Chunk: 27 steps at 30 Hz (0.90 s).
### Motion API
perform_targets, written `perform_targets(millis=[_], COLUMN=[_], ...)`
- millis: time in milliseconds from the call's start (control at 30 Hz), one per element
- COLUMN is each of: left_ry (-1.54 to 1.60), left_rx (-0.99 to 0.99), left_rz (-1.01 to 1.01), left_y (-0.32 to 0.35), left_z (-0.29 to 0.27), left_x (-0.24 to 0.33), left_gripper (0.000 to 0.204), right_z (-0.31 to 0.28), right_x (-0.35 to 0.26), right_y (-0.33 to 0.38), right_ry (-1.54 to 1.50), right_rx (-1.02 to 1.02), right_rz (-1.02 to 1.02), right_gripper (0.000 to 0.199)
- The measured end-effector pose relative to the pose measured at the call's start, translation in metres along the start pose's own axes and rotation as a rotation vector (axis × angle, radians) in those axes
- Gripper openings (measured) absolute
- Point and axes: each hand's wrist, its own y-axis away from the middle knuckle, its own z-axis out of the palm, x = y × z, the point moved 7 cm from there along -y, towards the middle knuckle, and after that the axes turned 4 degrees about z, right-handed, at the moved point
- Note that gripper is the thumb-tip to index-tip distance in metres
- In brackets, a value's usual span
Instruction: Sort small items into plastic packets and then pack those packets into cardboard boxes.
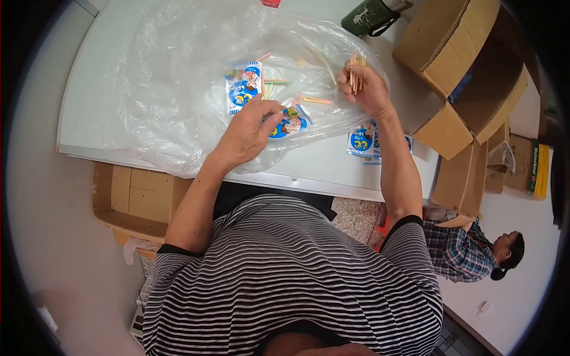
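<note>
My right hand point(367, 89) is closed round a bundle of thin pastel sticks point(357, 72) that stand upright from the fingers. My left hand point(252, 127) is palm down, its thumb and index finger apart, at the edge of a blue, white and yellow printed packet point(291, 123). Just beyond its fingers lies another such packet point(243, 89). Loose pink, yellow and green sticks point(316, 100) are scattered between the hands. All of this rests on a large clear plastic bag point(172, 89). Some left fingertips are hidden behind the hand.
More packets point(361, 141) lie on the white table point(320, 175) beside my right forearm. At the far right stand a dark green flask point(369, 18) and open cardboard boxes point(442, 44). Below the left table edge is a cardboard box point(139, 193). Another person point(472, 252) sits at the right.
</note>
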Motion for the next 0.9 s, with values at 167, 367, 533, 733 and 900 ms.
perform_targets(millis=[167, 367, 533, 733, 900], left_ry=[0.314, 0.724, 0.957, 0.998, 0.988], left_rx=[0.187, 0.524, 0.679, 0.68, 0.61], left_rz=[-0.258, -0.27, -0.382, -0.455, -0.468], left_y=[0.005, 0.006, 0.008, 0.005, 0.003], left_z=[-0.019, -0.039, -0.041, -0.039, -0.036], left_x=[-0.015, -0.021, -0.03, -0.023, -0.021], left_gripper=[0.016, 0.018, 0.023, 0.024, 0.023], right_z=[0.036, 0.066, 0.057, 0.066, 0.066], right_x=[0.0, 0.01, 0.014, 0.022, 0.028], right_y=[0.002, -0.016, -0.017, -0.011, -0.011], right_ry=[-0.344, -0.255, 0.419, 0.437, 0.574], right_rx=[-0.097, -0.084, 0.226, 0.202, 0.218], right_rz=[0.057, -0.054, -0.399, -0.364, -0.444], right_gripper=[0.021, 0.025, 0.023, 0.018, 0.016])
